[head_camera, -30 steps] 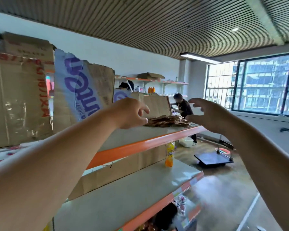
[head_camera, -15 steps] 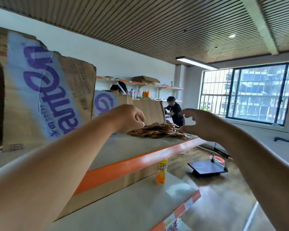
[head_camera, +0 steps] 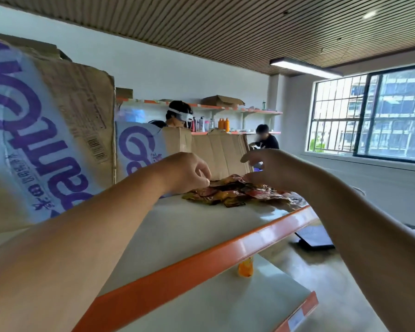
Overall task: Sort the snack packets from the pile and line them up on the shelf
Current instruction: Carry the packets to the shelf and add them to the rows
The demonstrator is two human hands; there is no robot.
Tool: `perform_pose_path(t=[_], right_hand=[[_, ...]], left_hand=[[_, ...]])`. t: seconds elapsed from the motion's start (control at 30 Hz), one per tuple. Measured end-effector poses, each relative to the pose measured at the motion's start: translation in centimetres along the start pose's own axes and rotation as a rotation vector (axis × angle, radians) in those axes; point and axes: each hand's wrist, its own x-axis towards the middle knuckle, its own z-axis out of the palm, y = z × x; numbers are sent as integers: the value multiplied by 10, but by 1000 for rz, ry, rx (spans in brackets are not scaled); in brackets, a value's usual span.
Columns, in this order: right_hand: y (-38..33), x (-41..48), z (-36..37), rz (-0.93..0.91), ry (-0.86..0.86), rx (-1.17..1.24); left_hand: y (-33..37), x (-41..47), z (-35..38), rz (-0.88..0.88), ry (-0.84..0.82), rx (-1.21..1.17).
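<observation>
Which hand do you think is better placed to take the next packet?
The left hand, likely: fingertips meet the pile at its near edge; the right hand hangs open farther back.

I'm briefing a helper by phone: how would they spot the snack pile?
Find the orange-edged upper shelf. At its far end, before the cardboard boxes, lies the snack pile. It alone is a shiny, crinkled red-and-gold heap.

Packet pile [head_camera: 237,191] on shelf [head_camera: 189,226] btwn hands, boxes [head_camera: 58,140] behind, bottle [head_camera: 245,268] below.

Sideways purple lettering and small print on cardboard box [head_camera: 58,130], none clearly legible
</observation>
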Motion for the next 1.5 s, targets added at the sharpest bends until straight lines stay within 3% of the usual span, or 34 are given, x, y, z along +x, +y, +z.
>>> perform_pose_path(t=[0.27,0.53,0.7,0.87,1.07,1.3,1.5], right_hand=[[47,65,20,-111,-49,70],[84,135,43,-298,-131,130],[76,171,63,-386,-205,142],[43,198,77,-450,-331,-45],[39,202,107,-452,-494,-112],[27,187,124,-587,-465,-249],[22,187,133,-702,-423,-204]], left_hand=[[12,55,33,-142,-71,59],[26,112,78,-269,-309,258],[19,104,88,-265,-268,284],[20,98,92,-269,-206,250],[24,98,91,-289,-244,283],[27,82,55,-510,-546,403],[29,86,62,-566,-599,383]])
